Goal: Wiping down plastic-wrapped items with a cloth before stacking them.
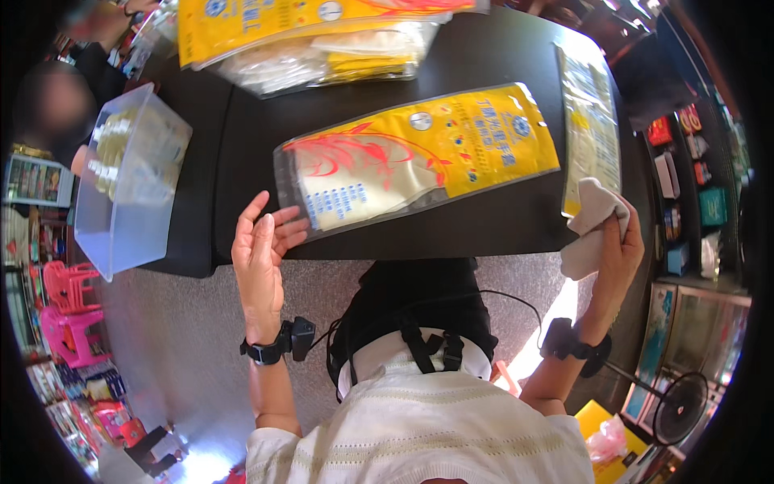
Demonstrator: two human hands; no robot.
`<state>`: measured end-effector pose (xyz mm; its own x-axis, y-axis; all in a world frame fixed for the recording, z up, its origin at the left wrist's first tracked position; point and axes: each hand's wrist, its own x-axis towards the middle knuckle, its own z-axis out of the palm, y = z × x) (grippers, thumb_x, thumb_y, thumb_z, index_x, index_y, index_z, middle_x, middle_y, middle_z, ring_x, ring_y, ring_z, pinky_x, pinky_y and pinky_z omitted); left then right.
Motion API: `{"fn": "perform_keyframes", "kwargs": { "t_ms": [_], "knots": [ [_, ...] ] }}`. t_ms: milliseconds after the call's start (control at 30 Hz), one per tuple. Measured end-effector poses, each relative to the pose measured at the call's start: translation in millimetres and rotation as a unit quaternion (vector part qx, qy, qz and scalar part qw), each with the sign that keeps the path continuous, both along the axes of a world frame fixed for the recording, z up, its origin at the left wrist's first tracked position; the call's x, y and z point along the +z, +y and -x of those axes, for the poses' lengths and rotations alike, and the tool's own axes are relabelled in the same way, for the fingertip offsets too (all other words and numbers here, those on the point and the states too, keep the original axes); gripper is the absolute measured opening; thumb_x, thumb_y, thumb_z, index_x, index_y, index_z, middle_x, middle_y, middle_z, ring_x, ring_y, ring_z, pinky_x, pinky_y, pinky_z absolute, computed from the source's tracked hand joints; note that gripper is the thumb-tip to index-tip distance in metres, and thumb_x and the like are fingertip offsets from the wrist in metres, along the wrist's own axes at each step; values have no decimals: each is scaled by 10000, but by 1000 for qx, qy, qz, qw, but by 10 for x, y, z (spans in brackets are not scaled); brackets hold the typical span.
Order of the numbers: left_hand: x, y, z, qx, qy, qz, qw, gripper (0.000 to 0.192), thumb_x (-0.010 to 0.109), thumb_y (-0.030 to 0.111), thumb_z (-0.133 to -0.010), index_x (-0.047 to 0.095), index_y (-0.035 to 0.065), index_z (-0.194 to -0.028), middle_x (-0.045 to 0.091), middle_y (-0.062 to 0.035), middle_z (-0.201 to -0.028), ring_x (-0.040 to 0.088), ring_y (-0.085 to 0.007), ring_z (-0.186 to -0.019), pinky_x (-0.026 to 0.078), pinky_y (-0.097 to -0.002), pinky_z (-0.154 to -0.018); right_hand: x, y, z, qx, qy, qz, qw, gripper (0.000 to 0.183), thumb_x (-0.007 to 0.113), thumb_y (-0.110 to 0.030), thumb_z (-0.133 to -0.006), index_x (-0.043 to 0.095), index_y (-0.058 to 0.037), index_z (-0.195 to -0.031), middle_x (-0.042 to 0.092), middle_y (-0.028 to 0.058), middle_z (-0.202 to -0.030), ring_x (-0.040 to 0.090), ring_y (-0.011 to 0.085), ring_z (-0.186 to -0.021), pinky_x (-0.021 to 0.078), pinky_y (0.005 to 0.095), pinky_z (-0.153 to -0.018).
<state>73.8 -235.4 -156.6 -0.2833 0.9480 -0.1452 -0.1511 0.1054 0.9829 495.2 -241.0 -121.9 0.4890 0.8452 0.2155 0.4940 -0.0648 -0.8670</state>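
Note:
A flat yellow-and-clear plastic packet of gloves point(423, 160) lies slantwise on the dark table point(363, 109) before me. Beside its left end is my left hand point(260, 248), fingers spread and holding nothing; whether the fingertips touch the packet I cannot tell. My right hand point(620, 242) grips a folded pale cloth point(589, 227) at the table's right front. Just beyond that cloth, another plastic packet point(589, 127) lies along the right edge, with glare on it. Stacked at the far side are several similar packets point(326, 57).
A clear plastic bin point(136, 187) with several pale items inside stands on the left. A person point(54, 115) is behind it. Pink plastic chairs point(69, 327) are on the left floor; shelves point(689, 187) and a fan point(680, 408) are on the right. A cable point(514, 296) crosses near my waist.

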Motion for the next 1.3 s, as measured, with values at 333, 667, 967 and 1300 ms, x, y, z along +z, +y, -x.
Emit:
{"fn": "perform_keyframes", "kwargs": {
  "t_ms": [333, 667, 967, 1300],
  "knots": [
    [-63, -178, -149, -53, 550, -220, 804, 149, 718, 41, -806, 697, 56, -953, 671, -75, -1044, 617, -253, -1045, 467, -368, -916, 358, 703, 1655, 251, -44, -95, 962, 251, 586, -62, -890, 649, -57, -1133, 655, 109, -1070, 615, 218, -960, 474, 313, -837],
    [-275, -368, 64, -76, 541, -211, 811, 228, 718, 82, -804, 703, 46, -1029, 644, -94, -1133, 592, -255, -1136, 419, -444, -1051, -160, 409, 2455, 564, -294, -16, 772, 500, 594, -147, -863, 498, -26, -1338, 464, 123, -1416, 401, 317, -1328, 352, 448, -1053],
    [-435, -375, 94, -79, 554, -233, 795, 327, 706, 160, -836, 687, 79, -1152, 620, -85, -1230, 546, -243, -1209, 405, -423, -1049, -266, 856, 2989, 521, -334, -105, 779, 493, 575, -26, -751, 546, -43, -1243, 507, 89, -1320, 468, 300, -1232, 420, 407, -980],
    [-430, -389, 44, -71, 538, -231, 808, 296, 690, 109, -852, 679, 56, -1142, 604, -91, -1255, 537, -269, -1213, 393, -439, -1040, -435, 1362, 2888, 332, -405, -140, 840, 404, 610, -54, -743, 579, -44, -1146, 570, 114, -1221, 517, 300, -1103, 450, 391, -896]
  ]
}}
